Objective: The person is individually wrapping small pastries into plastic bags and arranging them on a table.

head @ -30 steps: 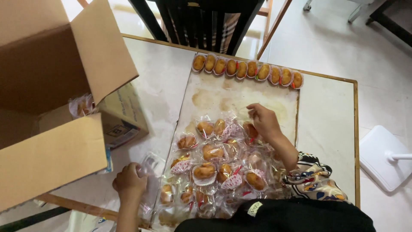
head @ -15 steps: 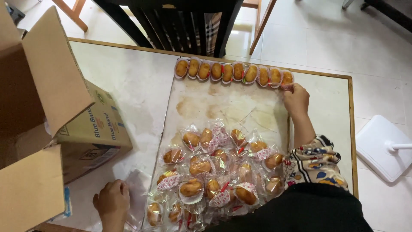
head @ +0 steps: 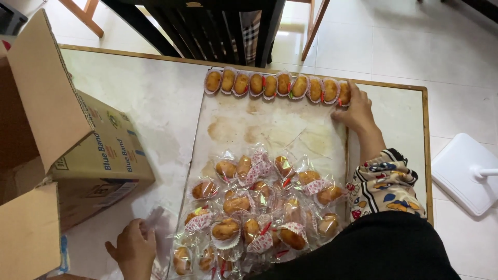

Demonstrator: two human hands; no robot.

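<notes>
Our right hand has gone from the heap to the far row

A second ago our right hand (head: 357, 111) sat over the heap of wrapped cakes (head: 257, 215) near the near edge of the surface (head: 150, 103); half a second ago it had reached the right end of the row of cakes (head: 277, 85) along the far edge, and now it rests there against the last cake (head: 344, 94), which closes the row one cake longer than at the start. Our left hand (head: 134, 249) has slid a little along the near edge and now lies on clear wrappers (head: 158, 223).
</notes>
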